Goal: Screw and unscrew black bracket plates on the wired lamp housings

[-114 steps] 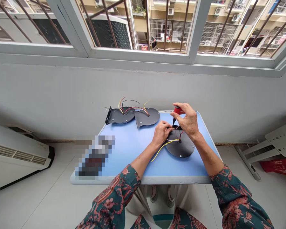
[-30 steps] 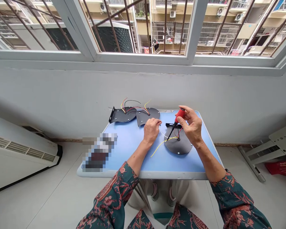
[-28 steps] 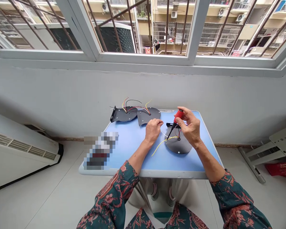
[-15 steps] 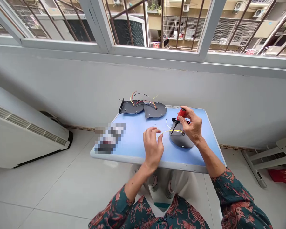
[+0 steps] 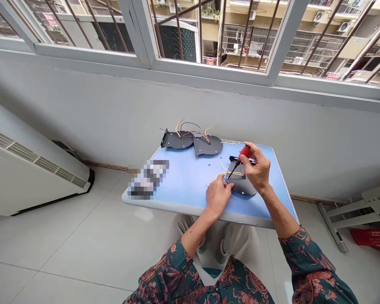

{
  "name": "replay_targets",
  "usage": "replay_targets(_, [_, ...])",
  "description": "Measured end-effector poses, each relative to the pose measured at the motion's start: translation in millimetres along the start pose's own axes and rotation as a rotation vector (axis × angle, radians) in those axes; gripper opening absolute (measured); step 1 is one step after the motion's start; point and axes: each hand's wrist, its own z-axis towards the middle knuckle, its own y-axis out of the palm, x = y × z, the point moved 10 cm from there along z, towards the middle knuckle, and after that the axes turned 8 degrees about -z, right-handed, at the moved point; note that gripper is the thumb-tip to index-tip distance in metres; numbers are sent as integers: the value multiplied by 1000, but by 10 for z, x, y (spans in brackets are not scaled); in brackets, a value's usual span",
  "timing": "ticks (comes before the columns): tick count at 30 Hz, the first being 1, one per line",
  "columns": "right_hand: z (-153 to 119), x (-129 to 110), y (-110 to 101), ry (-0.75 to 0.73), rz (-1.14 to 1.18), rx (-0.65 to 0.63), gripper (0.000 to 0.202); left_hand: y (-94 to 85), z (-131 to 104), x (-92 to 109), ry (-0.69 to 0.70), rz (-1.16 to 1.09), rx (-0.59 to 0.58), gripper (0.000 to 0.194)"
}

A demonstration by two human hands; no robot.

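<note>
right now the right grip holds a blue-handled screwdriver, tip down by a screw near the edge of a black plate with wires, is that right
Not quite: the screwdriver is red-handled, not blue, as the head view shows. The right grip does hold it, tip down by a screw near the edge of a black plate with wires.

Got plate [image 5: 241,186] on right of table [image 5: 177,179], screwdriver [image 5: 242,156] at its left edge, two more plates [image 5: 205,149] back left, screws [image 5: 209,164] between.
</note>
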Motion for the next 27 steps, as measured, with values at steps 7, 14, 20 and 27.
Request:
replay_targets(7, [-4,26,-8,12,22,-2,35,33,61,56,9,63,-58,23])
replay_targets(14, [2,15,0,9,10,-10,35,54,80,41,10,50,-81,20])
replay_targets(20, [10,-10,5,-5,33,-10,34,46,80,63,-8,54,-114,26])
replay_targets(27, [42,-74,38,-31,29,-93,34,27,85,97,-7,58,-140,24])
